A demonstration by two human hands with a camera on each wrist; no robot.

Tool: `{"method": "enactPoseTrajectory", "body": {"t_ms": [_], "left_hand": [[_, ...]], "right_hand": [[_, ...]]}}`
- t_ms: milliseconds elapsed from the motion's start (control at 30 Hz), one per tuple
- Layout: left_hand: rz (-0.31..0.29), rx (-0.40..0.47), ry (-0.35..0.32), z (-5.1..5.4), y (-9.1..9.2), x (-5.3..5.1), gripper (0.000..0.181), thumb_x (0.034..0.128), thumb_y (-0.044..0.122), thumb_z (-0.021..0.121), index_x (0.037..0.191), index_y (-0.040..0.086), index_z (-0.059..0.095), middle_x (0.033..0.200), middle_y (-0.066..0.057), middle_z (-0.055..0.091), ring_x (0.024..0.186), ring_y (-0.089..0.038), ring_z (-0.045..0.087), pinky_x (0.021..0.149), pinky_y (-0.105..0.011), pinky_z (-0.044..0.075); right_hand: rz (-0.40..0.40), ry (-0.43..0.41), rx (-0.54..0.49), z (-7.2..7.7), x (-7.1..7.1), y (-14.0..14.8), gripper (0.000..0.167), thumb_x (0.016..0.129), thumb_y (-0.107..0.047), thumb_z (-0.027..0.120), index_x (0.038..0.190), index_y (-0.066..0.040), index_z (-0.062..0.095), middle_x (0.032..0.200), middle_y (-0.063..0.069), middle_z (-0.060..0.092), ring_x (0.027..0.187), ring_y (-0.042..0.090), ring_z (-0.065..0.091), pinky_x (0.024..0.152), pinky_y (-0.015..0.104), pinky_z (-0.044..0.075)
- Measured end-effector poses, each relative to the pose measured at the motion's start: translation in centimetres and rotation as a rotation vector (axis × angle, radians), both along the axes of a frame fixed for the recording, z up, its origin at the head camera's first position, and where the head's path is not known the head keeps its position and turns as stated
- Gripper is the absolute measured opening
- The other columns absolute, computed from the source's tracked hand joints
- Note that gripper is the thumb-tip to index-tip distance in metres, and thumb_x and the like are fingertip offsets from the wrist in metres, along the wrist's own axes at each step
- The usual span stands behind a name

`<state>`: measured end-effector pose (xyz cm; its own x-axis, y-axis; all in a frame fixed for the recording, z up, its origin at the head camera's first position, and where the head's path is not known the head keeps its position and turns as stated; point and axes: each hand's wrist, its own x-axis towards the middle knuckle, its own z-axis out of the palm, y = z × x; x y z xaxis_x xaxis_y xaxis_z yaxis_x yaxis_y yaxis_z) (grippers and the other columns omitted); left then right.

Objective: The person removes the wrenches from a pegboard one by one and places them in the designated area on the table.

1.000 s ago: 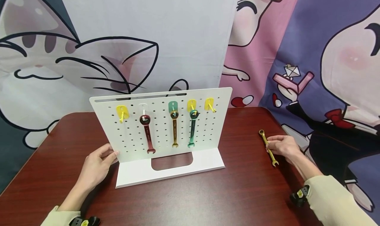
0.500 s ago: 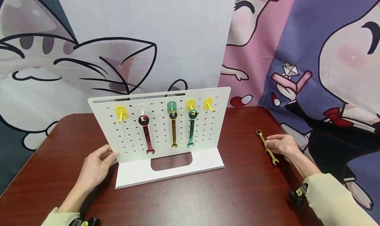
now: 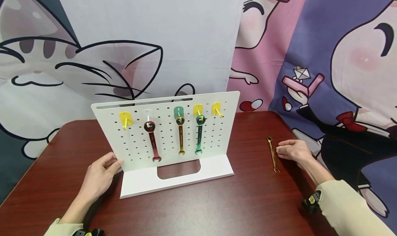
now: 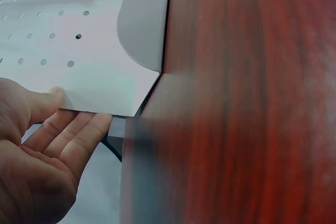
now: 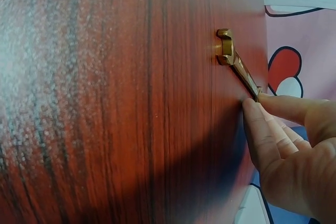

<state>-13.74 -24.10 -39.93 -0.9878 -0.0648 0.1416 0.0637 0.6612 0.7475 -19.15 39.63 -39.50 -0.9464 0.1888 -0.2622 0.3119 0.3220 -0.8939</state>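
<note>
Gold wrench [image 3: 272, 155] | table [image 3: 248, 201] | just beside right hand [image 3: 294, 151] | far from left hand [image 3: 100, 173]

A person wears long, pale cream sleeves in the head camera's view, the right sleeve [image 3: 350, 203] showing more fully than the left sleeve [image 3: 63, 228], which the lower edge cuts off. A black right wrist camera [image 3: 311, 202] and a matching left wrist camera [image 3: 97, 232], each marked with yellow, sit at the cuffs. The left grip [image 3: 100, 174] and right grip [image 3: 297, 151] are bare.
</note>
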Motion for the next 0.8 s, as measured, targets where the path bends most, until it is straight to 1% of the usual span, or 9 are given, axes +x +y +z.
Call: {"method": "enactPoseTrajectory", "body": {"t_ms": [133,233,300,400,467,533,633,733,800], "left_hand": [[-0.001,0.011,-0.001,0.0,0.0,0.2,0.010,0.1052,0.013,0.067,0.099,0.005,0.068,0.096,-0.012,0.079,0.084,0.009,0.068,0.071,-0.003,0.053],[0.000,0.014,0.003,0.0,0.0,0.2,0.009,0.1049,0.012,0.067,0.099,0.005,0.068,0.096,-0.013,0.079,0.084,0.009,0.068,0.071,-0.003,0.053],[0.001,0.014,0.006,0.0,0.0,0.2,0.009,0.1048,0.012,0.068,0.099,0.005,0.068,0.096,-0.013,0.079,0.084,0.008,0.068,0.071,-0.003,0.053],[0.003,0.010,0.008,0.0,0.0,0.2,0.009,0.1047,0.012,0.068,0.099,0.005,0.068,0.096,-0.012,0.079,0.084,0.008,0.068,0.071,-0.003,0.054],[0.003,0.009,0.006,0.0,0.0,0.2,0.009,0.1048,0.013,0.068,0.098,0.006,0.068,0.095,-0.012,0.079,0.083,0.008,0.068,0.071,-0.003,0.054],[0.003,0.008,0.005,0.0,0.0,0.2,0.010,0.1050,0.013,0.068,0.098,0.006,0.068,0.095,-0.011,0.078,0.084,0.008,0.068,0.072,-0.003,0.054],[-0.001,0.011,0.003,0.0,0.0,0.1,0.010,0.1052,0.013,0.067,0.099,0.006,0.067,0.095,-0.011,0.078,0.084,0.007,0.069,0.072,-0.003,0.054],[-0.006,0.018,0.002,0.1,0.1,0.1,0.009,0.1051,0.012,0.067,0.099,0.005,0.067,0.096,-0.012,0.078,0.085,0.007,0.069,0.073,-0.003,0.055],[-0.008,0.022,-0.001,0.1,0.1,0.1,0.009,0.1051,0.011,0.067,0.099,0.005,0.067,0.097,-0.013,0.078,0.085,0.007,0.069,0.074,-0.004,0.056]], "right_hand": [[-0.010,0.012,-0.003,0.3,0.0,-0.1,0.047,0.095,0.004,0.071,0.134,0.023,0.049,0.081,-0.005,0.075,0.072,0.006,0.074,0.072,0.026,0.069],[-0.018,0.042,-0.013,0.5,0.0,-0.1,0.045,0.096,0.003,0.071,0.132,0.021,0.052,0.082,-0.006,0.076,0.073,0.006,0.075,0.073,0.026,0.069],[-0.016,0.069,-0.033,0.7,-0.1,-0.1,0.040,0.097,0.003,0.070,0.130,0.018,0.055,0.083,-0.007,0.076,0.075,0.006,0.075,0.074,0.027,0.069],[-0.020,0.104,-0.066,0.9,-0.1,-0.3,0.029,0.097,0.001,0.071,0.123,0.010,0.062,0.084,-0.008,0.077,0.078,0.005,0.076,0.076,0.027,0.069],[-0.017,0.125,-0.098,1.0,0.0,-0.4,0.019,0.098,0.000,0.072,0.116,0.000,0.067,0.086,-0.008,0.077,0.080,0.006,0.076,0.077,0.027,0.069],[-0.012,0.148,-0.121,1.2,0.1,-0.7,0.014,0.098,-0.001,0.073,0.108,-0.010,0.071,0.086,-0.009,0.078,0.081,0.005,0.077,0.078,0.027,0.068],[0.007,0.185,-0.189,1.4,0.3,-1.2,0.021,0.098,0.000,0.073,0.099,-0.020,0.073,0.088,-0.010,0.079,0.084,0.006,0.077,0.080,0.026,0.068],[0.032,0.222,-0.250,1.7,0.6,-1.9,0.026,0.097,0.003,0.072,0.096,-0.023,0.075,0.089,-0.009,0.080,0.084,0.005,0.077,0.081,0.026,0.068],[0.048,0.247,-0.290,1.9,0.8,-2.4,0.028,0.097,0.005,0.072,0.096,-0.022,0.076,0.090,-0.007,0.080,0.084,0.006,0.078,0.081,0.027,0.068]]}}
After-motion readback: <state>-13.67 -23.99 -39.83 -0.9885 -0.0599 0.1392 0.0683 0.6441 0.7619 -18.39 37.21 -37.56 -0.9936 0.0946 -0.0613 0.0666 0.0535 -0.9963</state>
